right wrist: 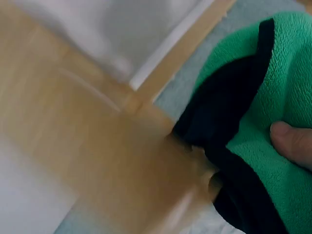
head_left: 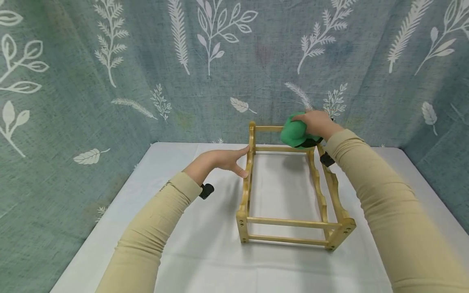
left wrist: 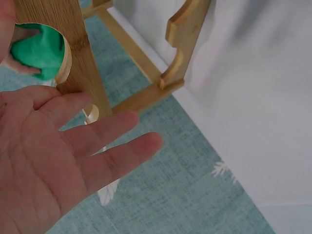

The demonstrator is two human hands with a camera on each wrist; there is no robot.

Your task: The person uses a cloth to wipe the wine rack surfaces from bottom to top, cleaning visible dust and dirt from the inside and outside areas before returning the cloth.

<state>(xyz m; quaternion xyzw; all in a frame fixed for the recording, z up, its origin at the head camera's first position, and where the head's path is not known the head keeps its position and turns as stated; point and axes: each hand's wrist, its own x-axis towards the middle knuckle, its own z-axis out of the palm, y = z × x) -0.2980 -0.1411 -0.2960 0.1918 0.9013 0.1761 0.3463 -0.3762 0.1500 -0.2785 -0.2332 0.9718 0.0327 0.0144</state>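
A light wooden rack (head_left: 293,222) with notched side rails stands on the white table. My left hand (head_left: 226,159) is at its left side; in the left wrist view the fingers (left wrist: 112,134) are mostly straight, some touching the notched rail (left wrist: 80,63). Over the rack's far right corner, my right hand (head_left: 318,123) grips a green cloth (head_left: 294,132) with black edging. In the right wrist view a thumb (right wrist: 294,144) presses into the fuzzy green side, and the black edging (right wrist: 253,180) lies close to the blurred wooden rail (right wrist: 131,161).
The white table (head_left: 205,252) reaches around the rack on all sides. A teal curtain (head_left: 220,93) with white leaf prints hangs behind and to the left. Small black wrist devices, one a camera (head_left: 207,190), hang below both forearms.
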